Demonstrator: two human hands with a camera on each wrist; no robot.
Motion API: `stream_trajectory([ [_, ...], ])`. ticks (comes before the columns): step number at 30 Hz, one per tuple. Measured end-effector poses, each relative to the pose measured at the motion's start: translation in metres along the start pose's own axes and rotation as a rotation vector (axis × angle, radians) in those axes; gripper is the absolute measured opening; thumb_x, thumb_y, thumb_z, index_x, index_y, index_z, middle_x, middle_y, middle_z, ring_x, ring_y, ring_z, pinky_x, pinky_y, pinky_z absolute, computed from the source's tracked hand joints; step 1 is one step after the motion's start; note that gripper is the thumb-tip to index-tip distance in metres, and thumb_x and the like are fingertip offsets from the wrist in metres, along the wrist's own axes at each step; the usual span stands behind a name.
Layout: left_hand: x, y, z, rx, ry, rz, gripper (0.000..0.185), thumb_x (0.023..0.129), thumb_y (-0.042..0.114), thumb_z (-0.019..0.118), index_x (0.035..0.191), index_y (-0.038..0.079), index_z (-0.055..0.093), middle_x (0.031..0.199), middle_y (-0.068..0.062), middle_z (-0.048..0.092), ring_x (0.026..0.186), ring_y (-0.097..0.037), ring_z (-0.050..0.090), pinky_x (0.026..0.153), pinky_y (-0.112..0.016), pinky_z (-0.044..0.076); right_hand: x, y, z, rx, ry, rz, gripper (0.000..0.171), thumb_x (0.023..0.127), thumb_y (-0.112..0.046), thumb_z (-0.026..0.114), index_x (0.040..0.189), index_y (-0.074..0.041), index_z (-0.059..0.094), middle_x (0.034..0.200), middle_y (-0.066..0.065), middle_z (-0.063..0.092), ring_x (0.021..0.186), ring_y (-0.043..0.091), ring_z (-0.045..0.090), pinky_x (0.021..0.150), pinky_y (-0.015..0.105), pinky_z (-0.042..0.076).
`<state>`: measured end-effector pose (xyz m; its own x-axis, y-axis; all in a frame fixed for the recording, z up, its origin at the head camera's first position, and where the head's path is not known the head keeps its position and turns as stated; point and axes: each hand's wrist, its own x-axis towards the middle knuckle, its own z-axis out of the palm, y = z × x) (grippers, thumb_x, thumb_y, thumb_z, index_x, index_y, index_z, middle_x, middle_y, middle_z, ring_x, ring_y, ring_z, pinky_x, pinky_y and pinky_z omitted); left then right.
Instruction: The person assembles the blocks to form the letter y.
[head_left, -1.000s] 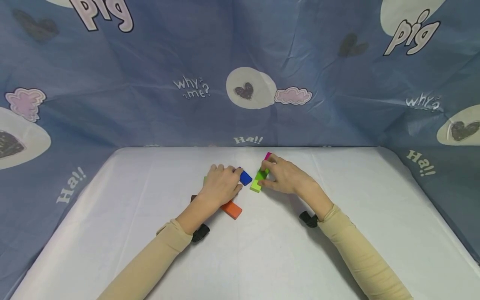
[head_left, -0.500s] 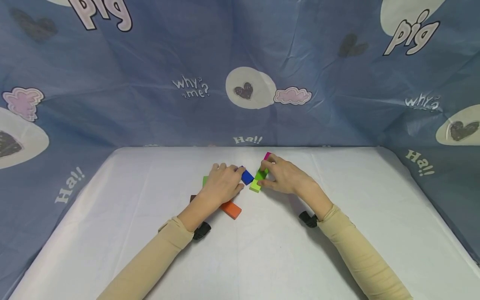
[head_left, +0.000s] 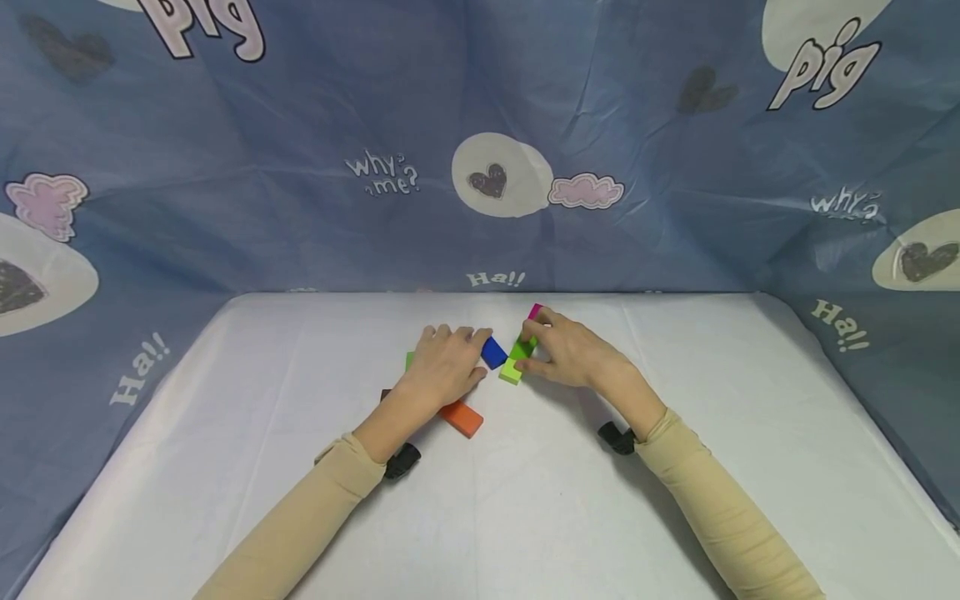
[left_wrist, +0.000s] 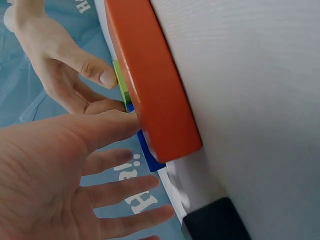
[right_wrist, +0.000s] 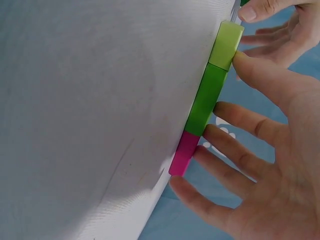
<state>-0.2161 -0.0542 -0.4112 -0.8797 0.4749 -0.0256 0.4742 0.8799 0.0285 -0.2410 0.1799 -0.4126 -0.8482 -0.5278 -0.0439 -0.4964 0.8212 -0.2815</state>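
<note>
Blocks of several colours lie in a cluster near the middle of the white counter (head_left: 525, 517), between the person's two hands. From the head camera the left hand (head_left: 442, 371) rests palm down over a blue block (head_left: 493, 353), with an orange block (head_left: 462, 417) just beside its wrist, a green sliver (head_left: 409, 361) showing at its far side and a dark brown block (head_left: 386, 396) mostly hidden beneath it. The right hand (head_left: 570, 354) lies along a row made of a lime block (head_left: 512, 372), a darker green block (head_left: 522, 349) and a magenta block (head_left: 535, 312), set end to end. What that view cannot settle, the wrist cameras do: the left wrist camera shows the left hand's fingers (left_wrist: 122, 192) straight and spread, with one fingertip against the blue block (left_wrist: 148, 155) behind the big orange block (left_wrist: 155, 90), and it holds nothing. The right wrist camera shows the right hand's fingers (right_wrist: 240, 122) also straight and fanned, their tips touching the side of the green block (right_wrist: 206, 102) and the magenta block (right_wrist: 183, 152), and the thumb pressed on the lime block (right_wrist: 225, 46); no finger curls round any piece. Patterned blue cloth (head_left: 300, 167) walls in the counter on three sides.
</note>
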Motion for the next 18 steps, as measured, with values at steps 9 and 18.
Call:
stream_trajectory([
  [9,-0.007,-0.011,-0.005,0.011,-0.029,-0.029,0.058,0.104,0.038,0.073,0.155,0.016,0.057,0.148,-0.016,0.067,0.122,-0.042,0.069,0.105,-0.057,0.053,0.001,-0.001,0.0,-0.003,0.0,-0.004,0.041,0.099,-0.042,0.077,0.128,-0.013,0.069,0.13,0.012,0.062,0.106,0.027,0.069,0.098,0.048,0.06],
  [18,-0.018,-0.032,-0.015,0.018,-0.047,-0.028,0.056,0.1,0.037,0.078,0.149,0.016,0.062,0.146,-0.016,0.068,0.124,-0.045,0.069,0.106,-0.061,0.054,-0.001,-0.001,0.0,0.006,-0.001,-0.01,0.041,0.099,-0.042,0.077,0.128,-0.013,0.069,0.128,0.012,0.062,0.101,0.025,0.067,0.094,0.046,0.059],
])
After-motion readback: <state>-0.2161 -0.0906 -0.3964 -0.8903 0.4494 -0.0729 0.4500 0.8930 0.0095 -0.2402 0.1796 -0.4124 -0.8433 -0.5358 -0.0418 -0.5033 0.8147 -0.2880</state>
